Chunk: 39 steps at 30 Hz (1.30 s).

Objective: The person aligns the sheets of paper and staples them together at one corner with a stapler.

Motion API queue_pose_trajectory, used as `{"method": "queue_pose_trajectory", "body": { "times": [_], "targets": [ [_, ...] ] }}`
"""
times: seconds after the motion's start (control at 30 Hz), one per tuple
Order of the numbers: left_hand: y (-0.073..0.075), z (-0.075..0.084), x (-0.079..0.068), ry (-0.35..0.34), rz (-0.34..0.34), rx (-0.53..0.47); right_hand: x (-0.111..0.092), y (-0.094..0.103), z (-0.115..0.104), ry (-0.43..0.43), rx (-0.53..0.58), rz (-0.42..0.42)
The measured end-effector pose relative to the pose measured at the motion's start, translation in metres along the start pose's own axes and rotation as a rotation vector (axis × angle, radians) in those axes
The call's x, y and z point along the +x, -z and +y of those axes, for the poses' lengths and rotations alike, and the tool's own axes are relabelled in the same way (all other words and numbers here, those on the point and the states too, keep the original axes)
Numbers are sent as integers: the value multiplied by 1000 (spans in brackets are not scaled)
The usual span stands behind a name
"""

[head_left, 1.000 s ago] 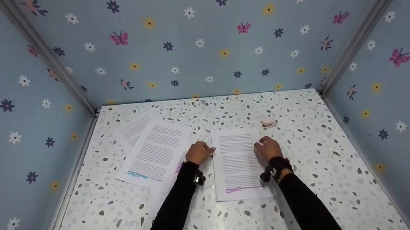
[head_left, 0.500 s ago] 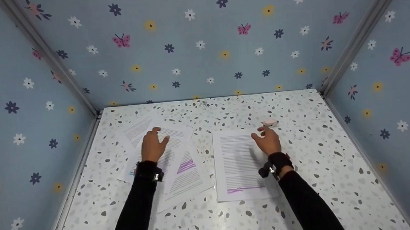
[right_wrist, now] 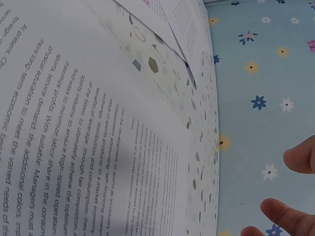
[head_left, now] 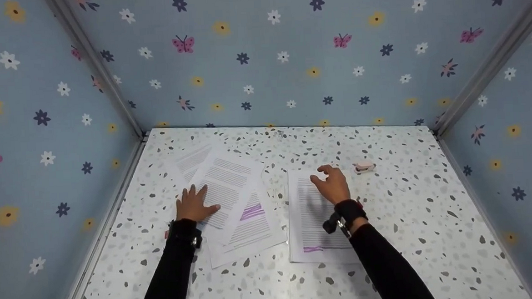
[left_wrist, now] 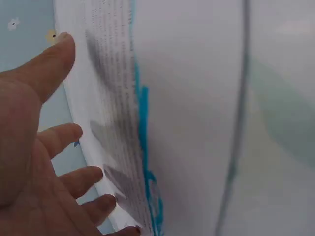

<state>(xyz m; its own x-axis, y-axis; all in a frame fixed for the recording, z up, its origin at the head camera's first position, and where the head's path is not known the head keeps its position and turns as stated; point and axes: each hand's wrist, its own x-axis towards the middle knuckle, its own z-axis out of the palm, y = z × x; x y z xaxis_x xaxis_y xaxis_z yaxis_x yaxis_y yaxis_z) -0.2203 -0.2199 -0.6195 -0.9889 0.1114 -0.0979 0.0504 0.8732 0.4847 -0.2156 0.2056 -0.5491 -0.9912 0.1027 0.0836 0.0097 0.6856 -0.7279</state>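
My left hand (head_left: 194,208) is spread, palm down, over the lower left of a printed sheet (head_left: 224,170) in a fanned group of papers. In the left wrist view, its fingers (left_wrist: 86,179) stand above the print, beside a blue highlighter streak (left_wrist: 143,123). Another sheet (head_left: 252,234), marked in purple, lies partly under the first. On the right, my right hand (head_left: 334,184) hovers with bent fingers over the upper part of a straight paper stack (head_left: 313,229), which bears a purple line near its foot. Nothing is between its thumb and fingers.
A small pale pink stapler (head_left: 364,167) lies beyond the stack at its right. A third sheet (head_left: 191,162) pokes out at the back left. Flowered blue panels (head_left: 261,54) wall in the speckled white table (head_left: 320,146) at the back and sides.
My left hand first left the stack's left edge for the fanned papers, then came down and spread out. The right hand has shifted inward over the stack. The head view has turned slightly left.
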Motion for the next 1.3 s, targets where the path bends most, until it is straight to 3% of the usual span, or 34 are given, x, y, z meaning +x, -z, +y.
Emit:
{"method": "queue_pose_trajectory", "body": {
  "times": [0.2, 0.33, 0.57, 0.83, 0.97, 1.1, 1.17, 1.3],
  "targets": [
    [-14, 1, 2, 42, 21, 49, -2, -5, 5, 17, -8, 31],
    [-16, 16, -5, 70, 46, 102, -3, -5, 6, 8, -15, 29],
    [-22, 53, -23, 8, 111, 93, -6, -10, 7, -32, -20, -8],
    [-36, 62, -28, -29, 115, 113, -7, -16, 6, -44, -31, -15],
    [-28, 65, -29, -2, 113, 46, -9, -17, 1, -46, -8, -31],
    [-8, 64, -20, 96, 146, -44, -8, -22, -13, -64, 63, -82],
    [4, 61, -12, 150, 153, -86, -6, -28, -22, -99, 139, -124],
    [20, 51, 1, 246, 76, -157, -3, -47, -41, -224, 326, -216]
  ]
}}
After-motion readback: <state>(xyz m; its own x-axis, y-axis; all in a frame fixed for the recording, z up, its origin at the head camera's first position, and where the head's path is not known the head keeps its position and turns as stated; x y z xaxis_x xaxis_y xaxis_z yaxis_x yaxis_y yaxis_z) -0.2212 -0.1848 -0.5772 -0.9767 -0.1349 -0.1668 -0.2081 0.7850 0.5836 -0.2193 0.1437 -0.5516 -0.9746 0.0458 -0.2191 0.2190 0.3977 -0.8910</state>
